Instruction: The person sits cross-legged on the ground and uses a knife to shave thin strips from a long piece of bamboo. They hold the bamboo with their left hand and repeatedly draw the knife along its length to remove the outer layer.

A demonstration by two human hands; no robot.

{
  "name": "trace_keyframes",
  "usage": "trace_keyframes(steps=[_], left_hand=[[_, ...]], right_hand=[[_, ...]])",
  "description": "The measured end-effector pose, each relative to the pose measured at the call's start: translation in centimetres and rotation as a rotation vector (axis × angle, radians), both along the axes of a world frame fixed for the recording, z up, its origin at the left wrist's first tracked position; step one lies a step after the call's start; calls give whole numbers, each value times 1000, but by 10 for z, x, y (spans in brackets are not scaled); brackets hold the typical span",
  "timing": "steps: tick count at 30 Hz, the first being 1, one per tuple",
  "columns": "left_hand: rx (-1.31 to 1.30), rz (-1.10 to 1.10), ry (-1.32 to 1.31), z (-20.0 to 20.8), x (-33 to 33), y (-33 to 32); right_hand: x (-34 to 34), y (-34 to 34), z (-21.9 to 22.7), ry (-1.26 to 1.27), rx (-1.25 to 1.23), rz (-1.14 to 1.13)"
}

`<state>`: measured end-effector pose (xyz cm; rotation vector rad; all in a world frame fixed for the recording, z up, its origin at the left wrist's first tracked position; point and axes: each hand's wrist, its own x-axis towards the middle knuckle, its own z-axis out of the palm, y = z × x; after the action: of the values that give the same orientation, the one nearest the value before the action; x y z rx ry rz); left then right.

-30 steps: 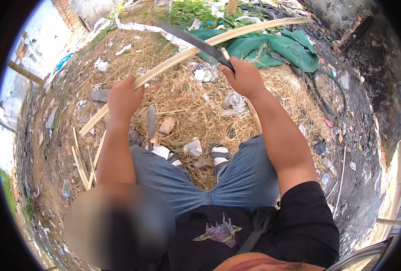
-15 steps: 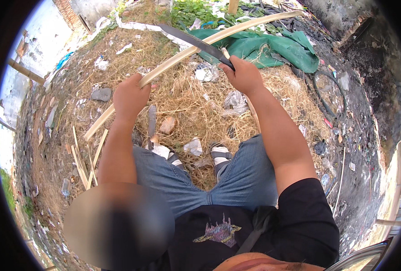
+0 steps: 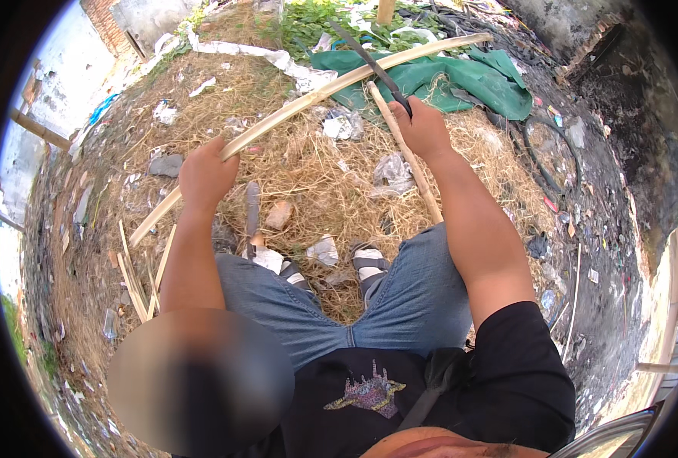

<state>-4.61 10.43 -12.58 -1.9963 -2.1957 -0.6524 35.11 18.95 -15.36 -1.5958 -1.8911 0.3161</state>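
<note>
My left hand (image 3: pixel 208 174) is closed round the lower part of a long, pale strip of split wood or bamboo (image 3: pixel 301 101). The strip slants up to the right, its far end above a green tarp. In my right hand (image 3: pixel 423 131) is the black handle of a long, dark-bladed machete (image 3: pixel 360 53). Its blade crosses the strip in view, pointing away and to the left; whether the edge touches the strip I cannot tell. Under the right forearm, a thin wooden stick (image 3: pixel 406 156) slopes from near the tarp to my right knee.
Dry straw and litter cover the ground. Another knife (image 3: pixel 253 208) lies by my left foot, beside a brick piece (image 3: pixel 279 215). Several split strips (image 3: pixel 134 282) lie left of my left forearm. The crumpled green tarp (image 3: pixel 461 85) and a black hose loop (image 3: pixel 534 160) are at the far right.
My right hand has shifted slightly right, and the machete blade has swung to point more away, crossing the strip farther right. The left hand and strip have moved slightly left and nearer.
</note>
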Motion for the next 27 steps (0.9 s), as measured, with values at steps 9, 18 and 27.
trace_keyframes(steps=[9,18,27], left_hand=[[38,-35,-48,8,22,1],[-32,-12,-96,9,20,-6],[-77,-7,-127,9,9,-2]], right_hand=[[-12,-2,-1,-93,128,199],[-18,-6,9,-89,108,163],[-38,-13,1,-140,199,235]])
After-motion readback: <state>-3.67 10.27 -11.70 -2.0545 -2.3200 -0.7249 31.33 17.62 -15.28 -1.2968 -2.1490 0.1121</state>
